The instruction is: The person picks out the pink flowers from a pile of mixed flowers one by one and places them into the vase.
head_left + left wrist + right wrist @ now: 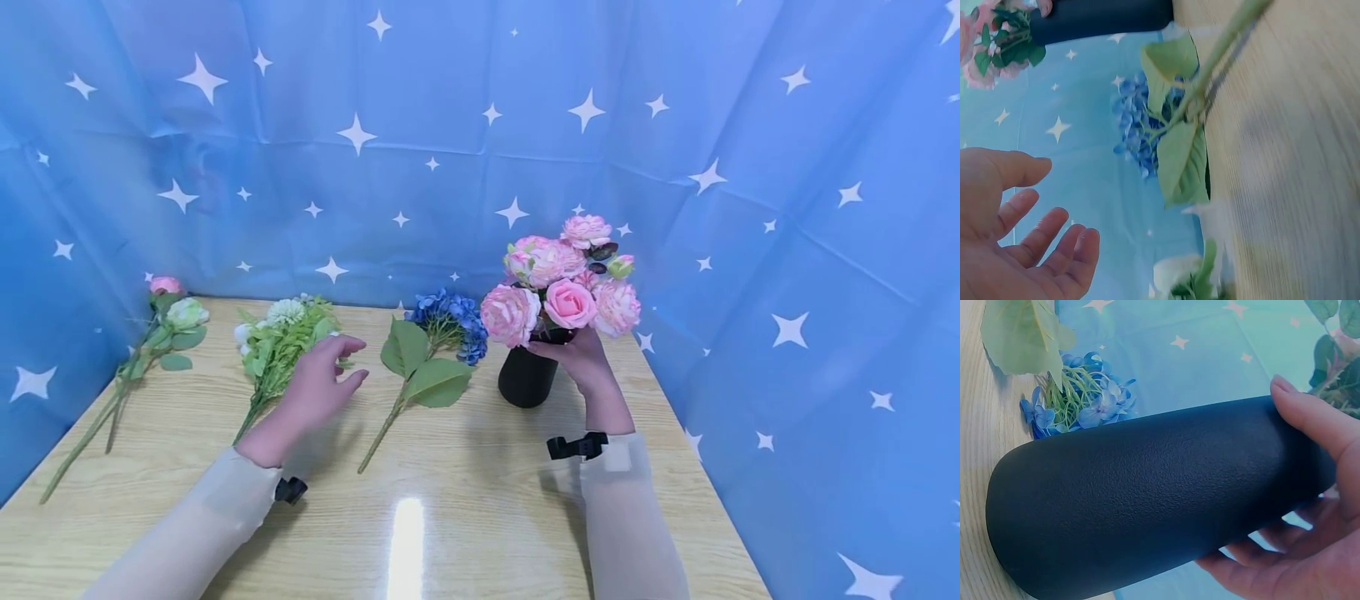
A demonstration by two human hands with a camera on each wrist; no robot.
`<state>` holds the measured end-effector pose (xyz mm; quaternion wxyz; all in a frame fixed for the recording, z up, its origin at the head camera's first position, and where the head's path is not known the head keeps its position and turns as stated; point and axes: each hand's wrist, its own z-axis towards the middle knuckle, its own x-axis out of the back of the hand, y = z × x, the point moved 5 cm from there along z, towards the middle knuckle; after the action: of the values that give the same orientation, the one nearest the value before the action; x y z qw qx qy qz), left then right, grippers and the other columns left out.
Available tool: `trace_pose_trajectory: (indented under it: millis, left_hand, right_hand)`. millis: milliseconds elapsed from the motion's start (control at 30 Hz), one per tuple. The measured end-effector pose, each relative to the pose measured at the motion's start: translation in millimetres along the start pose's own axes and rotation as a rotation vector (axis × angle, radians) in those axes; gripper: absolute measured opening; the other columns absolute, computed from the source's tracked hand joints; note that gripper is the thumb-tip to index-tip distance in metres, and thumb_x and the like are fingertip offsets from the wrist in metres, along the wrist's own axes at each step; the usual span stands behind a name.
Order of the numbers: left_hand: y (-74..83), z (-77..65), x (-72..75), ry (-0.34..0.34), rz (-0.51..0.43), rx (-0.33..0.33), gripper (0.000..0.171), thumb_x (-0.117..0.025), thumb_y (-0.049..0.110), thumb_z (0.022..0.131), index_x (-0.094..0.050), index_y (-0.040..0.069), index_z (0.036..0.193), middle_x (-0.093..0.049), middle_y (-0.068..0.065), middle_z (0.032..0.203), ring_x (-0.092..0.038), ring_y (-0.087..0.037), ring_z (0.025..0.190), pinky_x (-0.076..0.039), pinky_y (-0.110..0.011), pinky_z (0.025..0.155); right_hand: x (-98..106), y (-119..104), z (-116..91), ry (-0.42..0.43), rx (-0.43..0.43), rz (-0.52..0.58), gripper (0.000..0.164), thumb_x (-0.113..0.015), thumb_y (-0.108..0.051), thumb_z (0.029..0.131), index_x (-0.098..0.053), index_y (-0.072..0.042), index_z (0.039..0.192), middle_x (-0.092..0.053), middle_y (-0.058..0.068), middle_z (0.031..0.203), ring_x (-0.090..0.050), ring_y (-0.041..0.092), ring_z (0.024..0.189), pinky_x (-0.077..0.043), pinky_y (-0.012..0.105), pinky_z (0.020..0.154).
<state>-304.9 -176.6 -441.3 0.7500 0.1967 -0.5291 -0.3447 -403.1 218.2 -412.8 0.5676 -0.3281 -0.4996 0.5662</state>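
Observation:
My right hand [583, 360] grips a black vase [527, 379] near its top, thumb on one side and fingers curled round the other, as the right wrist view shows. Pink flowers [558, 275], peonies and a rose, fill the vase's mouth. My left hand [324, 379] is held over the table with fingers relaxed and nothing in them; the left wrist view shows its bare palm side. Beneath and beyond it lies a bunch of white flowers with green foliage [281, 342]. Between the hands a blue hydrangea stem [431, 371] with broad leaves lies on the wood.
Two more stems, one with a pink bloom [166, 285] and one with a pale green-white bloom [187, 313], lie at the table's left. A blue star-patterned curtain [420, 108] hangs behind and along both sides of the wooden table [480, 508].

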Motion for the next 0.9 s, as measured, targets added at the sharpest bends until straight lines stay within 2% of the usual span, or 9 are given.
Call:
trace_pose_trajectory:
  millis: [133, 300, 533, 733, 900]
  left_hand:
    - [-9.8, -4.4, 11.3, 0.038, -0.001, 0.037, 0.043, -0.074, 0.008, 0.098, -0.062, 0.0, 0.138, -0.066, -0.024, 0.135, -0.07, -0.044, 0.113, -0.06, -0.057, 0.096]
    - [-26.6, -11.4, 27.8, 0.105, 0.022, 0.096, 0.037, -0.071, 0.013, 0.1, -0.065, -0.001, 0.134, -0.068, -0.024, 0.13, -0.067, -0.043, 0.116, -0.059, -0.057, 0.095]
    - [-53.5, -19.3, 61.5, 0.191, 0.082, 0.179, 0.035, -0.067, 0.017, 0.102, -0.065, -0.001, 0.133, -0.068, -0.024, 0.127, -0.064, -0.043, 0.116, -0.054, -0.06, 0.095]
    - [-79.1, -35.5, 82.2, 0.161, 0.16, 0.271, 0.044, -0.064, 0.023, 0.104, -0.06, -0.004, 0.14, -0.065, -0.031, 0.132, -0.06, -0.048, 0.118, -0.049, -0.064, 0.093]
    - [-99.6, -48.7, 98.4, 0.146, 0.218, 0.347, 0.05, -0.064, 0.027, 0.104, -0.056, -0.006, 0.141, -0.063, -0.036, 0.133, -0.062, -0.053, 0.112, -0.048, -0.064, 0.087]
  right_hand:
    - [0.2, 0.2, 0.1, -0.001, 0.003, -0.012, 0.096, -0.084, 0.006, 0.084, -0.034, -0.021, 0.162, -0.042, 0.005, 0.163, -0.042, 0.023, 0.151, -0.037, 0.048, 0.126]
    - [0.3, -0.4, 0.5, -0.008, 0.004, -0.008, 0.097, -0.084, 0.005, 0.084, -0.033, -0.021, 0.162, -0.041, 0.005, 0.163, -0.04, 0.023, 0.152, -0.034, 0.05, 0.128]
    - [-1.5, -4.1, 1.1, 0.002, 0.005, -0.019, 0.099, -0.085, 0.004, 0.084, -0.032, -0.02, 0.163, -0.038, 0.006, 0.165, -0.037, 0.025, 0.155, -0.03, 0.052, 0.13]
    - [-2.2, -1.3, 0.9, 0.006, -0.019, -0.021, 0.098, -0.085, 0.003, 0.084, -0.031, -0.019, 0.163, -0.038, 0.005, 0.164, -0.037, 0.024, 0.153, -0.033, 0.052, 0.129]
    - [-1.1, -1.5, -1.2, 0.007, -0.032, -0.033, 0.096, -0.085, 0.002, 0.085, -0.032, -0.02, 0.162, -0.04, 0.005, 0.163, -0.04, 0.023, 0.151, -0.038, 0.051, 0.126]
